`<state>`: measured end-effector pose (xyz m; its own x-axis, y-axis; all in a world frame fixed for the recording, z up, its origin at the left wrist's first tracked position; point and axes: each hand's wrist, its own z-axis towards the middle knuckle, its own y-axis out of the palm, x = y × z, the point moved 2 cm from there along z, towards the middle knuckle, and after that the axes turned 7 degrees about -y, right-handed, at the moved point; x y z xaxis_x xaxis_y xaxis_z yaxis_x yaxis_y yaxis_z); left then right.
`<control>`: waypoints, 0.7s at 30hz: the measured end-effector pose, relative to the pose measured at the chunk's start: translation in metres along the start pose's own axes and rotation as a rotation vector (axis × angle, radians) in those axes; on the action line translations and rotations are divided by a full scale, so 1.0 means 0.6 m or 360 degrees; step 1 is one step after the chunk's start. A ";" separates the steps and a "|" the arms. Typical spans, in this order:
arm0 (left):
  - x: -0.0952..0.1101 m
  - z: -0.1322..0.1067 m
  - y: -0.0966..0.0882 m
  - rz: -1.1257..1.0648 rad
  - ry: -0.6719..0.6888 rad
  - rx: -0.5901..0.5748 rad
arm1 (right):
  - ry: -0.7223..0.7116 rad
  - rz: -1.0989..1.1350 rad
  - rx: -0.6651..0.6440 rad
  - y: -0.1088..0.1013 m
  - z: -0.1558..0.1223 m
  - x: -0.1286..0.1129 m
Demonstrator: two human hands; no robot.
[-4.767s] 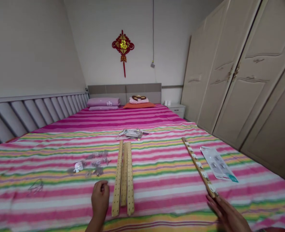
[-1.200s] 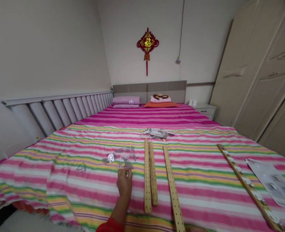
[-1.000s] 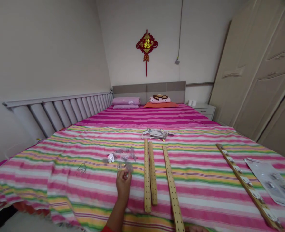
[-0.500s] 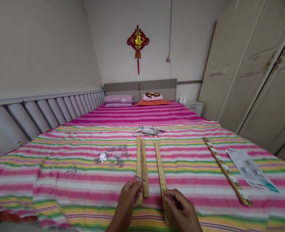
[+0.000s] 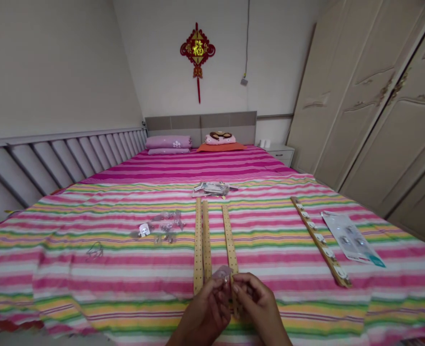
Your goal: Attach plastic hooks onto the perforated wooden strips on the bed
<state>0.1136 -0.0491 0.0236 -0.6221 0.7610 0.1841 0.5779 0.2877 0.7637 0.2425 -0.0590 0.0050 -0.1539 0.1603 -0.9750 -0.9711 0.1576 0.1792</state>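
My left hand (image 5: pixel 209 307) is closed, pinching a small clear plastic bag (image 5: pixel 222 272) with a tiny shiny piece in it. Close beside it, my right hand (image 5: pixel 258 300) has thumb and fingers drawn together at the bag's right edge; what lies between its fingertips is too small to make out. Both hands are over the near end of a perforated wooden strip (image 5: pixel 228 230). Two more such strips, a left one (image 5: pixel 198 245) and a middle one (image 5: pixel 206 230), lie side by side just to the left.
Several small plastic bags (image 5: pixel 167 226) with shiny pieces lie left on the striped bedspread (image 5: pixel 126 288). Farther back is a larger clear packet (image 5: pixel 212 188). At right lie a wooden strip with white discs (image 5: pixel 320 239) and a blister pack (image 5: pixel 352 240). A thin crumpled item (image 5: pixel 95 251) lies far left.
My left hand has moved right, bringing the small bag beside my right hand. My right hand has shifted slightly up and left. The camera view has turned a little right and down.
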 end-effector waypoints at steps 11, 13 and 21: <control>-0.042 0.012 -0.005 -0.0064 -0.0314 -0.0253 | 0.0281 0.0245 0.0011 -0.007 -0.006 0.010; -0.047 0.014 -0.009 -0.0016 -0.0305 -0.0233 | 0.0263 0.0239 -0.0020 -0.010 -0.008 0.011; -0.019 0.041 -0.046 0.1159 0.0589 0.0316 | 0.0197 0.0036 -0.0073 -0.053 0.008 0.008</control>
<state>0.1178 -0.0515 -0.0147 -0.1707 0.5664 0.8063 0.9628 -0.0781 0.2586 0.2736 -0.0589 -0.0046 -0.1946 0.0416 -0.9800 -0.9740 0.1100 0.1981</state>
